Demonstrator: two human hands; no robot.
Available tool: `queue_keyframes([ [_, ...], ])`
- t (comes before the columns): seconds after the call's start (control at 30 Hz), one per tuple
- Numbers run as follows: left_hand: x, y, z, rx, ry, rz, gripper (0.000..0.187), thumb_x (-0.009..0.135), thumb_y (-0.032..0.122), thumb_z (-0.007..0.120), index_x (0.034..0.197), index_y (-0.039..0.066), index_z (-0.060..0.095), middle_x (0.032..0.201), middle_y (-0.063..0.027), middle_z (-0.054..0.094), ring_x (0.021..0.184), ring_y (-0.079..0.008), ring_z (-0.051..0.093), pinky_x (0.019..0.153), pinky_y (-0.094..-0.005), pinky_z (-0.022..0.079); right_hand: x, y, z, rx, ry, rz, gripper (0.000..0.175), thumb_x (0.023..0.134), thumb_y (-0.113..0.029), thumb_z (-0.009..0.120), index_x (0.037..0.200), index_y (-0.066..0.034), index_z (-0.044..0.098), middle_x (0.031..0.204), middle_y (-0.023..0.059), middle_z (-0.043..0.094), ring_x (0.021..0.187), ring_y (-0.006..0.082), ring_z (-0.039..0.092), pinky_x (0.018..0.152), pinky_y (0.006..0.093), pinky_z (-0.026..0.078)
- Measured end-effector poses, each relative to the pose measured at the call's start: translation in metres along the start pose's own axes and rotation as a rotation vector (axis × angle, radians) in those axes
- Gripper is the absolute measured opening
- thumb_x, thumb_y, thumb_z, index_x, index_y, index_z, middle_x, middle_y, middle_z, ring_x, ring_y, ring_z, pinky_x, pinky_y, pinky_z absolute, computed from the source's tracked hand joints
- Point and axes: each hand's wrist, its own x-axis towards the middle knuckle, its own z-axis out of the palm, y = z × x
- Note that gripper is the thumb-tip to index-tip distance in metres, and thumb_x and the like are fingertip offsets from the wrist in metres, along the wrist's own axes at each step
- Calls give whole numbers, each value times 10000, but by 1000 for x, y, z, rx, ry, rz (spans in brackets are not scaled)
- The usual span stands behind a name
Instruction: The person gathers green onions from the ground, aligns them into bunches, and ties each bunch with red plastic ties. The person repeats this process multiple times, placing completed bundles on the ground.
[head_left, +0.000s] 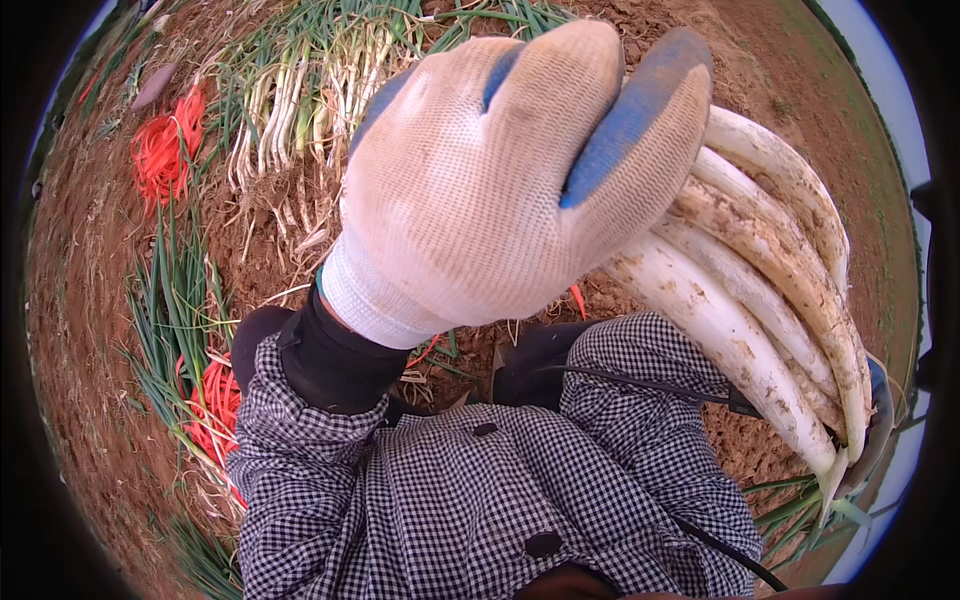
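My left hand (487, 180), in a cream knit glove with blue coating, is raised close to the camera with its fingers bent. It overlaps one end of a bunch of green onions (750, 300); its palm and what the fingers hold are hidden. The thick white stalks, smeared with soil, slant down to the right. Their lower part meets my right hand (876, 431), of which only a bit of blue-grey glove shows at the right rim, around the stalks. Green leaves (795, 514) hang below that grip.
Rows of green onions with roots (281, 112) lie on brown soil (90, 315) ahead. Red plastic strapping (169, 150) lies in a heap at left, with another tangle (214, 409) on more onions (176, 300) beside my checked sleeve. A dark cable (652, 381) crosses my knee.
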Motion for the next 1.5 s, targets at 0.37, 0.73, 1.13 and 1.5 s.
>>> queue_keyframes([
  [0.37,20,34,140,-710,-84,-549,749,765,90,769,1420,-18,421,1188,-224,605,999,-390,662,819,-427,567,139,32,19,-683,42,46,273,899,-253,776,1059,-46,702,909,100,725,793,185,686,709,331,560],
  [0.73,-199,-10,272,-922,-1031,-1119,206,982,140,593,1134,87,722,1052,-114,737,912,-227,704,809,-357,543,-27,376,-251,-1460,105,1263,505,750,-391,887,934,54,735,796,85,715,668,214,628,651,381,497],
  [1.13,-244,2,273,-1676,-554,-1626,224,986,158,658,1034,-52,717,933,-60,715,813,-126,657,724,-276,529,-41,390,-258,-1806,-2,1145,675,673,-530,894,944,59,707,938,232,729,930,358,708,827,403,544],
  [1.5,-287,25,315,-1198,-484,-1074,172,928,120,556,959,30,700,890,-206,691,822,-328,692,723,-387,533,-86,329,-211,-2346,-1025,473,583,1012,-359,495,1541,-128,415,1631,141,333,1513,379,266,1239,517,183],
])
